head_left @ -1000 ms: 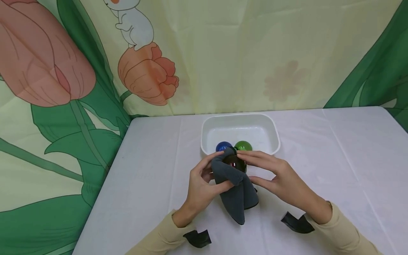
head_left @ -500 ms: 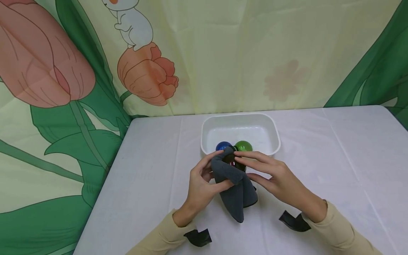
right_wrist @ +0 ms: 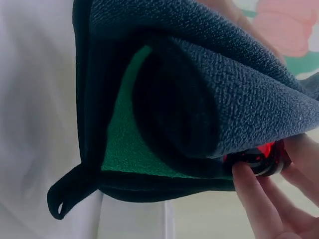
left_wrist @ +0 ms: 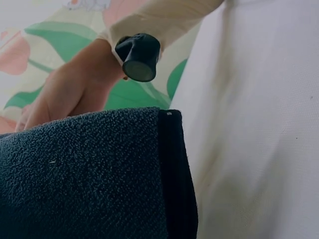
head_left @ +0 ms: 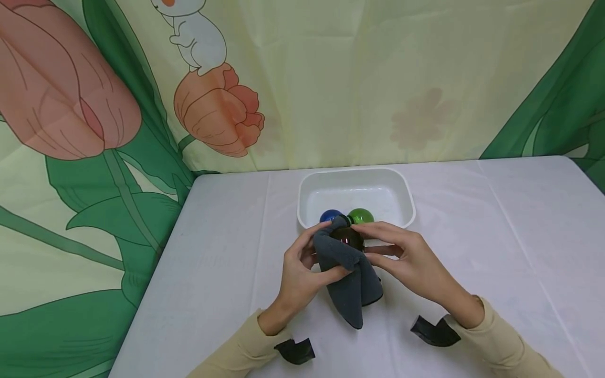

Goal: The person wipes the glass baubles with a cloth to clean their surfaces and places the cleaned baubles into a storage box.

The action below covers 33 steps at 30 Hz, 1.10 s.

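Note:
A grey-blue terry towel (head_left: 347, 294) with a dark edge drapes over a dark shiny ball (head_left: 350, 237) in front of the tray. My left hand (head_left: 302, 275) grips the towel from the left, its thumb on the front fold. On the other side, my right hand (head_left: 402, 251) holds the ball by its right side between thumb and fingers. The right wrist view shows red and black gloss on the ball (right_wrist: 259, 157) under the rolled towel (right_wrist: 249, 94), which has a green inner face and a corner loop. Towel (left_wrist: 89, 174) fills the lower left wrist view.
A white tray (head_left: 410, 202) stands behind the hands. Inside its near side sit a blue ball (head_left: 330, 215) and a green ball (head_left: 361, 215). White cloth (head_left: 212, 273) covers the table, and a printed curtain (head_left: 340, 105) hangs behind it.
My right hand's fingers have shifted on the ball, leaving more of its top in sight. The left hand and towel have barely moved.

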Available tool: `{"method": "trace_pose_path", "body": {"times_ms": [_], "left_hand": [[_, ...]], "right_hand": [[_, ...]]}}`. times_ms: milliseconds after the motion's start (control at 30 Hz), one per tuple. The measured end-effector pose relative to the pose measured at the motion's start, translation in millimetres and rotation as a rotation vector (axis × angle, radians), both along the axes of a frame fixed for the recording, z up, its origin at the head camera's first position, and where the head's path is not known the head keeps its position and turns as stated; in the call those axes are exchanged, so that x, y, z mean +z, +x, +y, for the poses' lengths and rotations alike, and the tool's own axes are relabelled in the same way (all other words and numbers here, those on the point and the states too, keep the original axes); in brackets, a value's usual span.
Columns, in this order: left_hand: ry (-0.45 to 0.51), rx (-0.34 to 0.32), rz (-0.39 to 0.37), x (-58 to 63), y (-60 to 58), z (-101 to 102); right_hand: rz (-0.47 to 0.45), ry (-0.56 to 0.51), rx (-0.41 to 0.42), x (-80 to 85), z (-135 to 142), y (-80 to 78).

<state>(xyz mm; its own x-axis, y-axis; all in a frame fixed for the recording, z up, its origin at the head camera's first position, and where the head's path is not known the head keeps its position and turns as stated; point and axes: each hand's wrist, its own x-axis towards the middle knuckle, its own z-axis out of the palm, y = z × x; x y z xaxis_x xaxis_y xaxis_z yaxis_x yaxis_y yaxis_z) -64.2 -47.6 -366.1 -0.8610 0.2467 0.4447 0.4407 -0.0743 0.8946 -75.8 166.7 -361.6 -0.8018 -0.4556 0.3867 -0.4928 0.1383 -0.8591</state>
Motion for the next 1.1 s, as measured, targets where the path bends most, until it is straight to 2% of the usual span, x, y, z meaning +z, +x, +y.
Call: {"method": "trace_pose_path", "body": {"times_ms": [200, 433, 567, 867, 1100], "left_hand": [[0.001, -0.001, 0.011, 1.4, -0.2, -0.8], [-0.005, -0.008, 0.032, 1.6, 0.0, -0.9], [0.001, -0.014, 0.03, 0.8, 0.2, -0.9], [-0.005, -0.021, 0.023, 0.6, 0.7, -2.0], [-0.012, -0.017, 0.011, -0.1, 0.8, -3.2]], "right_hand": [[0.046, 0.037, -0.001, 4.8, -0.2, 0.3], [0.308, 0.145, -0.02, 8.1, 1.2, 0.4], [0.386, 0.144, 0.009, 6.3, 0.7, -0.7], [0.388, 0.145, -0.009, 6.5, -1.6, 2.1], [0.286, 0.116, -0.062, 6.2, -5.0, 4.1]]}}
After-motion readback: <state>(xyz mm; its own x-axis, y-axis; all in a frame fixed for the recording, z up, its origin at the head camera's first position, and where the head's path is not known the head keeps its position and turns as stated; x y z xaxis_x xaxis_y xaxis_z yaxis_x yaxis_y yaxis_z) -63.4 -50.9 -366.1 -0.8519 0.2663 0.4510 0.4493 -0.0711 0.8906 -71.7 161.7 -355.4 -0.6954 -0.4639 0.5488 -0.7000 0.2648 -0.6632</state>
